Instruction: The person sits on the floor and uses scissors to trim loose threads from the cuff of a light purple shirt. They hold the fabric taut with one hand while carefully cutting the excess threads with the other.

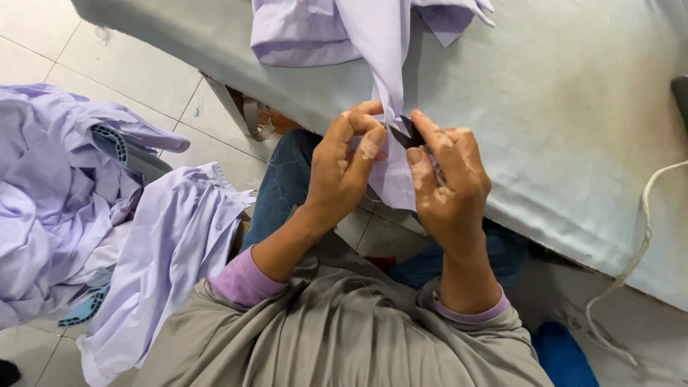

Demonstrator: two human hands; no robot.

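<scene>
Head view: both hands w/ pinched fingers at the near edge of the grey surface [573,107], left hand [342,168] gripping the lilac garment [393,179], right hand [448,183] clamping a small dark tool [407,132] — cloth looks light, soft, floppy, best held taut by its edge.

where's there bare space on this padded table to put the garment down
The padded table is bare to the right of the lilac garment, out to the dark object at its right edge. Its front edge is taken by the left hand and right hand. The lilac pile crowds the left.
</scene>
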